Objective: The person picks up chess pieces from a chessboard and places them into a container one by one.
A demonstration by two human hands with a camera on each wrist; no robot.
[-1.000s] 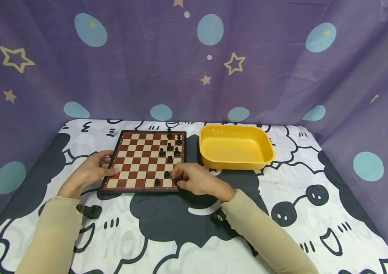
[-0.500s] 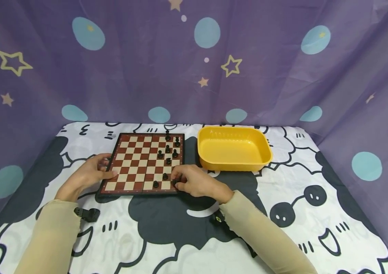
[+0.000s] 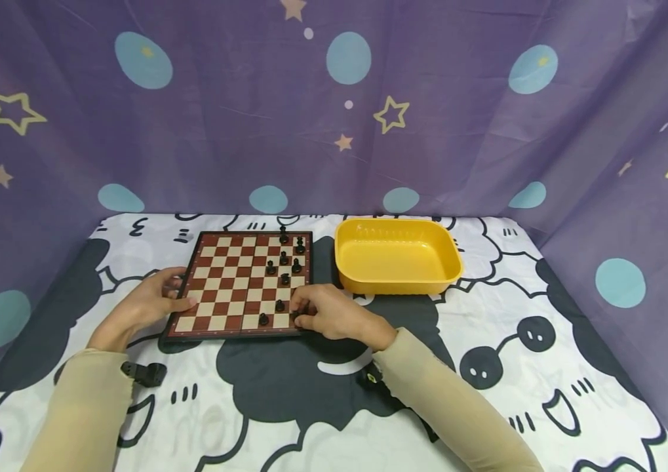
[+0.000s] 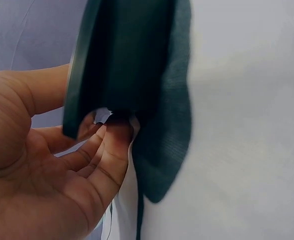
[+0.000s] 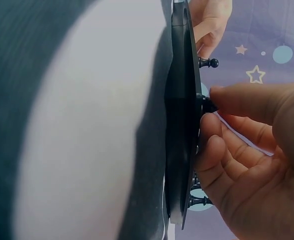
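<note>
In the head view a red-and-cream chessboard [image 3: 221, 285] with a dark rim lies on the cloth. My left hand [image 3: 147, 303] holds its left edge, thumb on the top face and fingers at the side; the left wrist view shows the edge [image 4: 79, 90] between thumb and fingers. At the near right corner my right hand [image 3: 339, 313] pinches a small black chess piece [image 5: 209, 105] that touches the board, its head hidden by the thumb. Two black pawns [image 3: 263, 319] stand just left of those fingertips. Several other black pieces [image 3: 284, 257] stand farther back on the right half.
A yellow plastic tub [image 3: 398, 287] stands to the right of the board. Patterned white-and-black cloth [image 3: 275, 446] covers the table, and a purple curtain [image 3: 310, 151] hangs behind it. Dark straps with small devices [image 3: 147, 373] are at both wrists.
The head view has shifted a little, so everything sits slightly farther left in it. Both hands keep their places on the board and the chess piece.
</note>
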